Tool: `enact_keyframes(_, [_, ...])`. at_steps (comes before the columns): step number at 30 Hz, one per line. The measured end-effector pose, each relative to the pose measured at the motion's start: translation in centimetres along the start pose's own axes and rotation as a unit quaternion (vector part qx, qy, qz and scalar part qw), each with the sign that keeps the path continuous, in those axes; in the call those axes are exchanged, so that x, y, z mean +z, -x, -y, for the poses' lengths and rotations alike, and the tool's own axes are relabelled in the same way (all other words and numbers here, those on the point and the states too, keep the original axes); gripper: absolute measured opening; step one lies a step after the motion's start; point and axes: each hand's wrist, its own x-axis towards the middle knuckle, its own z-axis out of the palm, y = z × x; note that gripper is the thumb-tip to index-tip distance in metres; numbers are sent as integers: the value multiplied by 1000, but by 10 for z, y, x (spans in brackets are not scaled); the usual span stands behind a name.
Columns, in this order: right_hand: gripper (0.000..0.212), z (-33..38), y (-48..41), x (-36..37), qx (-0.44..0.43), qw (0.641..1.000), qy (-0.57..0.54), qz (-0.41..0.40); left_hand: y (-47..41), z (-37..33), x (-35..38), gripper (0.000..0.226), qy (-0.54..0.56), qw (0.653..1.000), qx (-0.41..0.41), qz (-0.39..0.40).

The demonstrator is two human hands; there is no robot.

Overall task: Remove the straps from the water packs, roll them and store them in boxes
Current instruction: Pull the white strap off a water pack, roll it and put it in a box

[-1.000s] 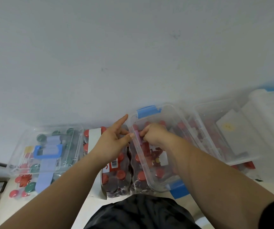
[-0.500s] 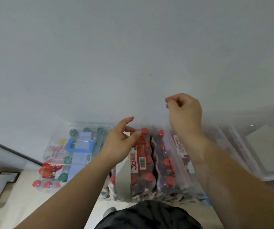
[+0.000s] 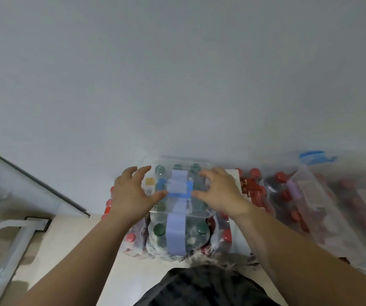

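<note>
Two grips reach over one clear box in the head view. The left grip and the right grip are both spread, fingers loosely arched and holding nothing. Their thumb tips meet the two ends of the blue latch that lies between them; whether the fingers touch the lid I cannot tell.

Under both grips, beneath the box, sits a shrink-wrapped water pack with green caps. The lilac strap, flat and smooth, runs from between the grips back toward the person's dark garment.

Red-capped packs crowd just outside the right grip. Beyond them stands a second clear box, glossy, with rounded corners. More red caps show below the left grip.

Ahead of the fingertips a plain white wall closes the way. Out past the left grip lie beige floor, a white frame leg and a grey dark-edged panel.
</note>
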Motion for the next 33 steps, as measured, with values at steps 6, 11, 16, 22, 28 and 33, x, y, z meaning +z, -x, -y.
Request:
enact_keyframes(6, [83,6,9,33,51,997,-46,19,3,39,0,124,-11,987,10,161])
enact_keyframes(11, [92,0,12,33,32,999,-19,-14,7,47,10,103,26,989,40,141])
enact_keyframes(16, [77,-4,26,20,36,991,-130,-21,5,54,6,74,90,993,65,31])
enact_keyframes(22, [74,-4,46,-3,-25,970,-204,-131,7,41,-20,81,239,968,59,-48])
enact_keyframes(28, [91,3,71,-41,-80,958,-199,-191,12,0,-47,77,295,949,66,-93])
enact_keyframes(33, [60,-17,96,-76,-96,925,-191,-313,19,-51,-60,73,382,910,107,-120])
